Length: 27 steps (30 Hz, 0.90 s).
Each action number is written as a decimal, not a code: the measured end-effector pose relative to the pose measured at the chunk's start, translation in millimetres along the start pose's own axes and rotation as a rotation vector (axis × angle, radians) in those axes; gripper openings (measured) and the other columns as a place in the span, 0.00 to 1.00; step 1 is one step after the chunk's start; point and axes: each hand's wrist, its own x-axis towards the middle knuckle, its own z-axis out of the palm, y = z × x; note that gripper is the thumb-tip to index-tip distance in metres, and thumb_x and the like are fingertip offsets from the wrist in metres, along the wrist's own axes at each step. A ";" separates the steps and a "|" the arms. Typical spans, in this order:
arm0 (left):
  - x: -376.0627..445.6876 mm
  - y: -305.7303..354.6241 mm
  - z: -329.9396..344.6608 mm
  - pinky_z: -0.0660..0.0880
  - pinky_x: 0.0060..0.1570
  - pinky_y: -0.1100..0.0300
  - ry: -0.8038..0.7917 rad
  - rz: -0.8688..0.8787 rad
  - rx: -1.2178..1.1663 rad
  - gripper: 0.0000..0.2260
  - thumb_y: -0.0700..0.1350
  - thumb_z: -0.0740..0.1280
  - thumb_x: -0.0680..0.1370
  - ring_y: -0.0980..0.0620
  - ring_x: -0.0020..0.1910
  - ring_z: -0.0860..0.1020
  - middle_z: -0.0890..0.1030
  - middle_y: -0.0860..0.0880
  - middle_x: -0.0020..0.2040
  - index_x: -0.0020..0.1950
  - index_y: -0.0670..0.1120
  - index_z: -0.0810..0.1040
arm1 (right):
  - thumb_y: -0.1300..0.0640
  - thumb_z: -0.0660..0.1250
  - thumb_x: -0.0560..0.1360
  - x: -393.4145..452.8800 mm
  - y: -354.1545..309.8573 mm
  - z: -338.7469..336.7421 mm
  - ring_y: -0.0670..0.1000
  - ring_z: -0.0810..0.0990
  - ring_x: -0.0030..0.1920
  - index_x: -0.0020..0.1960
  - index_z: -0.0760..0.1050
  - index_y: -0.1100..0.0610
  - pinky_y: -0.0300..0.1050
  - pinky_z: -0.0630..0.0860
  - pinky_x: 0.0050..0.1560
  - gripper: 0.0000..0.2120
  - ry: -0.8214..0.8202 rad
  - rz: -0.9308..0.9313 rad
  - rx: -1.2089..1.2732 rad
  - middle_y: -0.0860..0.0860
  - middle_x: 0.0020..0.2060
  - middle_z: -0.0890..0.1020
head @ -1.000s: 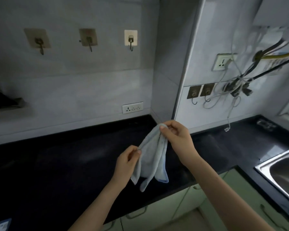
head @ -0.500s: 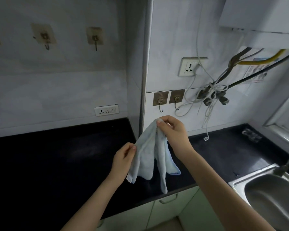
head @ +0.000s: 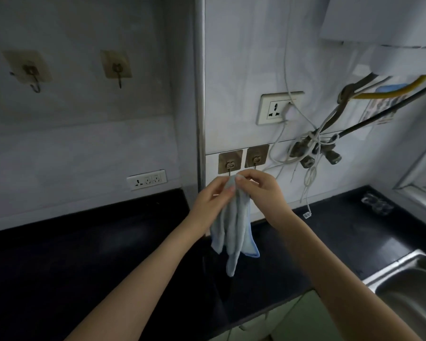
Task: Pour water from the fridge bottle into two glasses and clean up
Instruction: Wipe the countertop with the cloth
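Head view, cloth: I see a light blue cloth (head: 234, 225) hanging in loose folds at about the frame's centre, its top bunched up between both hands, its lower end dangling in front of the black bench (head: 84, 254).
Left hand: my left hand (head: 210, 196) comes in from 7 o'clock; its grip is pinched on the cloth's upper edge, thumb and fingers together on the fabric.
Right hand: my right hand (head: 261, 190) comes in from 5 o'clock; its grip is clamped on the same bunched top, fingertips just beside the left hand's.
Hooks: two brown adhesive hooks sit on the wall at 12 o'clock from the hands, the left hook (head: 230, 161) right above the cloth's top, the right hook (head: 256, 156) beside it. I cannot tell whether the cloth touches either hook.
Sink: a steel sink (head: 408, 291) lies at 4 o'clock, well apart from the cloth.
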 end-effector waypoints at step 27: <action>66.8 -56.4 21.0 0.69 0.35 0.72 0.560 -0.019 0.348 0.08 0.45 0.64 0.80 0.62 0.34 0.74 0.77 0.53 0.35 0.42 0.44 0.75 | 0.60 0.61 0.81 73.9 92.5 3.7 0.44 0.74 0.35 0.41 0.75 0.58 0.33 0.72 0.36 0.11 0.129 0.199 -0.080 0.50 0.33 0.76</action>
